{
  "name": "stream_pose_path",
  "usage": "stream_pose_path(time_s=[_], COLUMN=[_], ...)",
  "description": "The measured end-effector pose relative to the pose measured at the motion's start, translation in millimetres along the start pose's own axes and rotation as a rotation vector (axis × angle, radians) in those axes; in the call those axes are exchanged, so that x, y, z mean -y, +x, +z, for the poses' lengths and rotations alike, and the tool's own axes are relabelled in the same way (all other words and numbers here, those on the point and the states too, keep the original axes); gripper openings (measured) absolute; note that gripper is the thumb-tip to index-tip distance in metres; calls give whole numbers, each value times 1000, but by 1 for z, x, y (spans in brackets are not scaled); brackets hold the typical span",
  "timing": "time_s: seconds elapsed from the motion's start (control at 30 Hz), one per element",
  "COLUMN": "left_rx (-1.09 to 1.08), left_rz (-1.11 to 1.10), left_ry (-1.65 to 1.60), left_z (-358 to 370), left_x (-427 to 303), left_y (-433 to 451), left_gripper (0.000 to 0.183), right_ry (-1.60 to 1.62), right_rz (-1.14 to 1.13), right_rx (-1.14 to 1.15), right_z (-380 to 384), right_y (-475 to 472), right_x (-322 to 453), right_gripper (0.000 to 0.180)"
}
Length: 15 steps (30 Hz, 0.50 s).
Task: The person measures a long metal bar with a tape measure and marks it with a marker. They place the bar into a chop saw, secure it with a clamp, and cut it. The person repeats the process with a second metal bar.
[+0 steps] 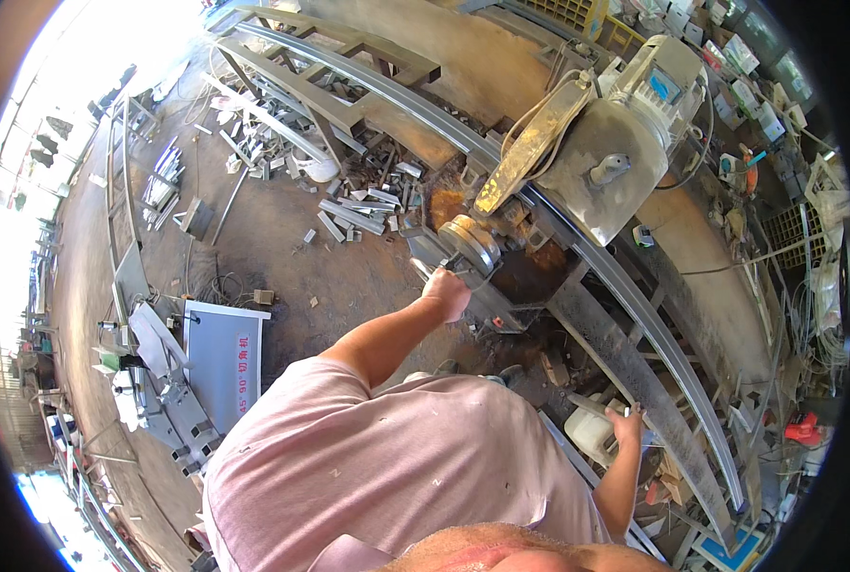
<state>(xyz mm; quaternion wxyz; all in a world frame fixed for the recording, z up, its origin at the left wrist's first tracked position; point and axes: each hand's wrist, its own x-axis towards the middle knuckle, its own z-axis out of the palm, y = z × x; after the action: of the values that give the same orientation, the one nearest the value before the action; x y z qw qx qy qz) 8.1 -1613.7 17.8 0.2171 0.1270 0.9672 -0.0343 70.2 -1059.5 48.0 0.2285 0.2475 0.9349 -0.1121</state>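
Observation:
My left hand (446,292) is closed around a handle at the front of the cut-off saw's vise, beside a round handwheel (471,243). Behind it stands the saw, with its worn yellow blade guard (528,154) and grey motor (664,93). A long grey metal profile (632,304) runs through the saw, under the guard, and along the steel support frames on both sides. Off to the right, my right hand (626,422) is at the near edge of the steel frame, with a small white thing between its fingers; whether it also touches the frame cannot be told.
Metal offcuts (357,214) lie scattered on the floor beyond the saw. A grey machine cabinet (225,357) bearing red writing stands at the left. A whitish plastic container (591,432) is near my right hand. A red tool (802,429) lies at the far right.

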Motion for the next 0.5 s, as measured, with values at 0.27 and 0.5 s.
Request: stream_pose_path(time_s=[0.27,0.5], left_rx=[14,16], left_rz=[-6,-1], left_ry=[-6,-1], left_z=[-3,-4], left_x=[-1,-1], left_y=[0,-1], left_gripper=[20,20], right_ry=[3,23], right_rz=[-42,-48], right_rx=[24,41], right_z=[13,9], right_y=[20,16], right_x=[-24,-16], right_gripper=[119,117])
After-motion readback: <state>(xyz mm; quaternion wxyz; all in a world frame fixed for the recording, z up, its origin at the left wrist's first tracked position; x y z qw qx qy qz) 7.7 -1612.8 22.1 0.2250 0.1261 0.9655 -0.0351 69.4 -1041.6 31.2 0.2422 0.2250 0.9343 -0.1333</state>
